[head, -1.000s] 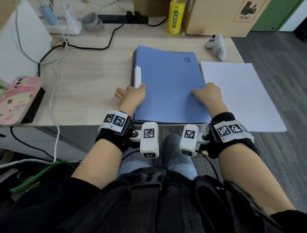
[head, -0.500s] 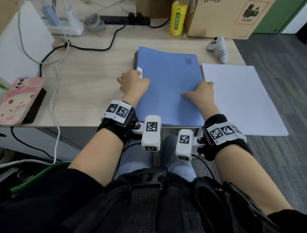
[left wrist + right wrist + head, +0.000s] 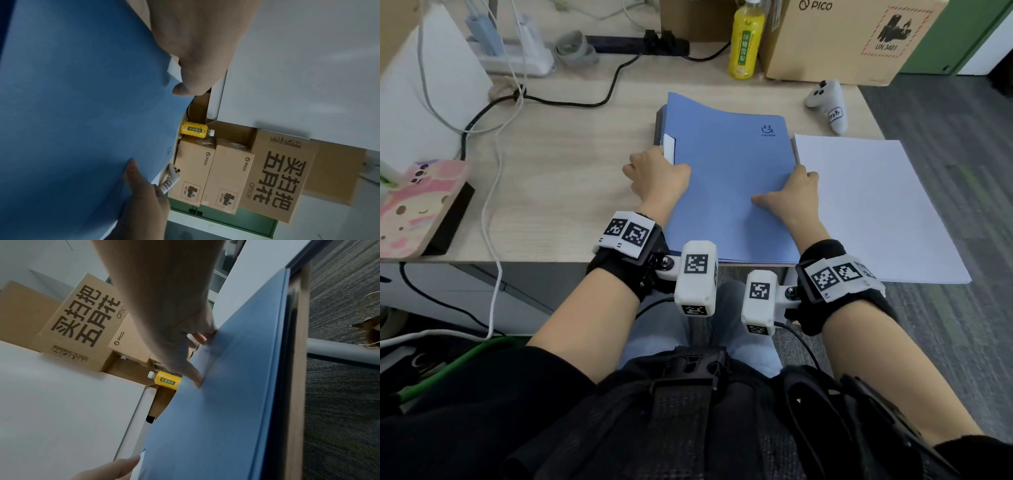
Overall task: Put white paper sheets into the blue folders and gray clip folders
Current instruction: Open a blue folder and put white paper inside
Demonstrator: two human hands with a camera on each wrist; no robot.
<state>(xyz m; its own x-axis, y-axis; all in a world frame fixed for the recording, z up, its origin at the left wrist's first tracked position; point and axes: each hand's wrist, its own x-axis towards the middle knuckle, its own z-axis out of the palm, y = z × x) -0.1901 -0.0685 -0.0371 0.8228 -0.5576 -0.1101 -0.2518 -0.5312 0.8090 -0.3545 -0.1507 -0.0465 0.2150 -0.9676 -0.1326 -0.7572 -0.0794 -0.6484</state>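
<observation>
A blue folder point(image 3: 726, 178) lies on top of a stack on the desk, with a dark gray folder point(image 3: 658, 120) showing under its far left edge. My left hand point(image 3: 664, 168) grips the blue folder's left edge beside a white label tab point(image 3: 669, 149), thumb on the cover point(image 3: 82, 113). My right hand point(image 3: 787, 185) pinches the right edge, with the thumb point(image 3: 196, 381) pressed on the cover and the fingers point(image 3: 199, 339) curled at the rim. The cover bows up slightly at its far left corner. White paper sheets point(image 3: 869, 205) lie stacked just right of the folder.
A white controller point(image 3: 828, 106), a yellow bottle point(image 3: 744, 41) and cardboard boxes point(image 3: 842, 37) stand behind the folder. Cables point(image 3: 571, 99) and a power strip point(image 3: 517, 58) cross the desk's far left. A pink pad point(image 3: 417, 205) sits at the left edge. The paper overhangs the desk's right side.
Both hands slid farther along the folder's sides. The left went from the near edge up to the white tab; the right turned from lying on the cover to pinching the right edge.
</observation>
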